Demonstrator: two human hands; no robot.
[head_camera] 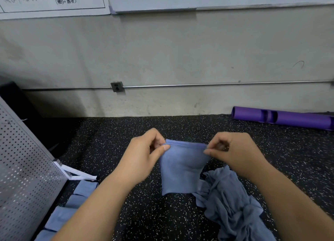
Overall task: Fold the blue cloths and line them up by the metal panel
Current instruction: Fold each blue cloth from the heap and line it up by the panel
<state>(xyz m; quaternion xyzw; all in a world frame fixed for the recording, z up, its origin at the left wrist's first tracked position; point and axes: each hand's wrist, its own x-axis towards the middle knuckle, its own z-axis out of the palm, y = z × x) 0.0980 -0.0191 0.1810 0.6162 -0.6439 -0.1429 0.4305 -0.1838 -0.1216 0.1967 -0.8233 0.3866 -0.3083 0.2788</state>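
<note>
Left hand (144, 155): we pinch the far left corner of the blue cloth (180, 173) with thumb and forefinger
Right hand (235, 154): we pinch its far right corner likewise
Cloth shape: soft, smooth, roughly rectangular, stretched between our hands
Crumpled pile (231, 204): wrinkled grey-blue fabric, near right, on the speckled floor (126, 132)
Folded cloths (72, 204): flat rectangles in a row along the perforated metal panel (23, 168), near left

I face a grey wall (180, 50). The floor (112, 141) is black with white dots. A purple tube (292, 119) lies there.
</note>
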